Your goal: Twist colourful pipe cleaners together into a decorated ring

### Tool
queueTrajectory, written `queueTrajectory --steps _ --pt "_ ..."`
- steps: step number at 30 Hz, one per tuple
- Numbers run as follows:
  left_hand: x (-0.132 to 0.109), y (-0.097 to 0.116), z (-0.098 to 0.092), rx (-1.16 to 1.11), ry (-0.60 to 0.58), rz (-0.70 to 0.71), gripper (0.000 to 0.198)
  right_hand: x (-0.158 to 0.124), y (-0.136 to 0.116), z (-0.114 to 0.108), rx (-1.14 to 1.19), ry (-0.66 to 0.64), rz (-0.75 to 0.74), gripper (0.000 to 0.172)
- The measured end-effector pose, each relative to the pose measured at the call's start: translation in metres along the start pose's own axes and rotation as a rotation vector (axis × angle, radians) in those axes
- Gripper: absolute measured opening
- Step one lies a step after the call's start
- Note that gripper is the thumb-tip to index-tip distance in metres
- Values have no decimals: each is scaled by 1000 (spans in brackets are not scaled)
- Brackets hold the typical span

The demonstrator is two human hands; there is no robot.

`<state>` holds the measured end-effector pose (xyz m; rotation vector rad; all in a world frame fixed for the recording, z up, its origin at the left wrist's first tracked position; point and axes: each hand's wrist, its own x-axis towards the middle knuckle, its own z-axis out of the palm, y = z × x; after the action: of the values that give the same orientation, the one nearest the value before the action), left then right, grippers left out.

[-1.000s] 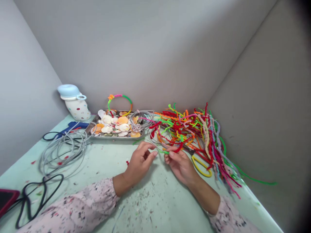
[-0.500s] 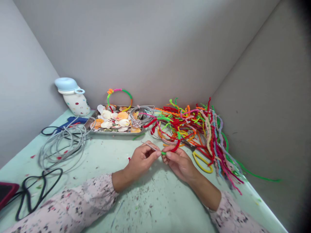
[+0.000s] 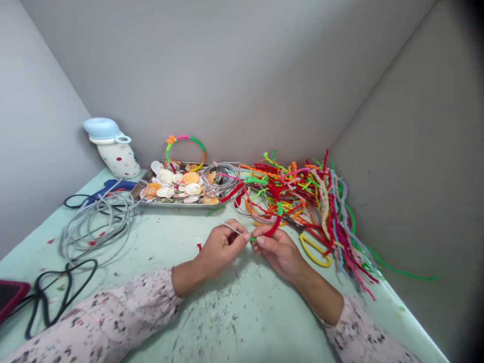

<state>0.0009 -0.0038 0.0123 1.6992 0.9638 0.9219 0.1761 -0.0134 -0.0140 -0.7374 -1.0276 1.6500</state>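
Note:
My left hand (image 3: 221, 247) pinches a thin grey wire (image 3: 231, 229) between thumb and fingers. My right hand (image 3: 278, 249) is closed on a pipe cleaner (image 3: 273, 227) that is red with a green tip. The two hands meet fingertip to fingertip over the pale green table (image 3: 159, 242). Just behind them lies a big tangled pile of coloured pipe cleaners (image 3: 302, 201), spreading to the right along the wall.
A metal tray (image 3: 177, 202) of seashells stands at the back, with a colourful ring (image 3: 185, 148) leaning behind it. A spotted white bottle (image 3: 113, 151), a blue glue gun (image 3: 109, 187), grey cable coils (image 3: 98, 222), black cord (image 3: 56, 292) lie left. Yellow-handled scissors (image 3: 312, 249) rest right.
My hands have drawn together. The left hand has taken hold of the grey wire and brought it to the green tip held by the right hand.

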Motion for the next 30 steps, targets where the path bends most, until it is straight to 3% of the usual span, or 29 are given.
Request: queueTrajectory --steps 10,30 --pt "4 -4 4 -292 -52 -188 26 1 3 -7 -246 30 -101 8" --pt "6 -6 2 -249 -99 -220 27 2 4 -7 -313 20 -103 9"
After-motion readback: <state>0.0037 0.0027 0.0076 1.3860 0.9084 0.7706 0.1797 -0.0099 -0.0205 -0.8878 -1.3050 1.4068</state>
